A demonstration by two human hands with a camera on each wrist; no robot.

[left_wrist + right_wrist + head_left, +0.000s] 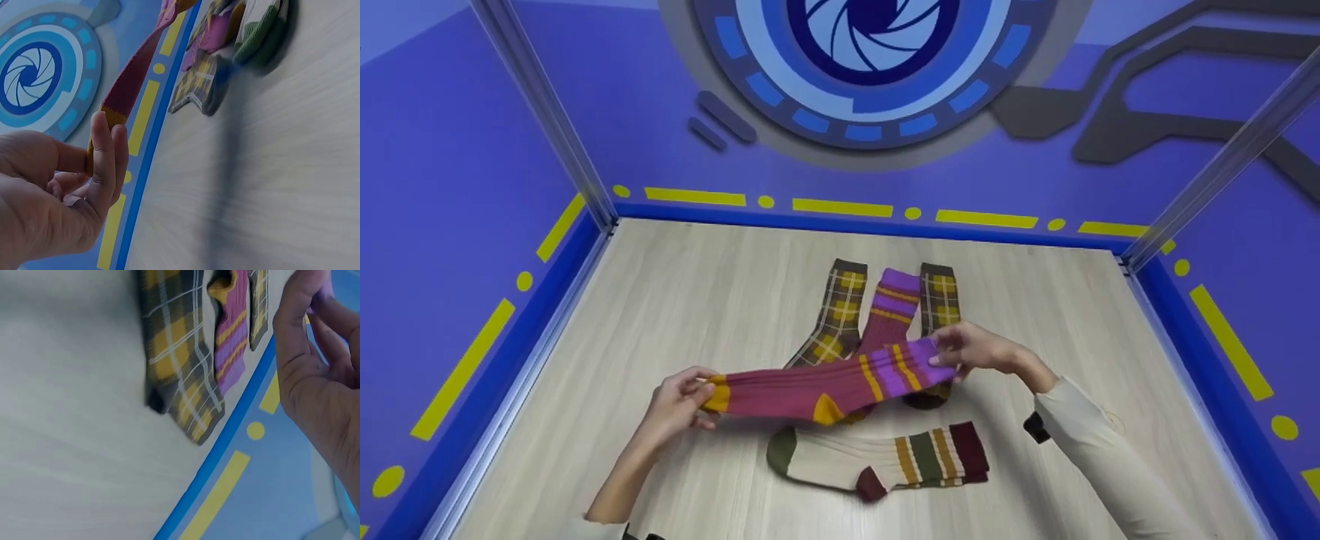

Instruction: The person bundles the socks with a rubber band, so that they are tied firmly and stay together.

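As your left hand [676, 403] pinches the yellow toe [718, 394], the maroon sock [784, 391] stretches above a plaid sock [844, 300] and its maroon lookalike [894, 309] to the purple cuff [919, 352], pinched in your right hand [979, 351]. This looks like the spreading step; the next move probably calls for lowering both ends evenly.

Free tabletop [675, 300] left, socks [840, 307] central

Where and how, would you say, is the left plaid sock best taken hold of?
Probably by its dark cuff, pinched from the left: the plaid sock lies flat with that end uncovered, while a purple-cuffed sock lies close on its right and the held sock hides its lower end in the head view.
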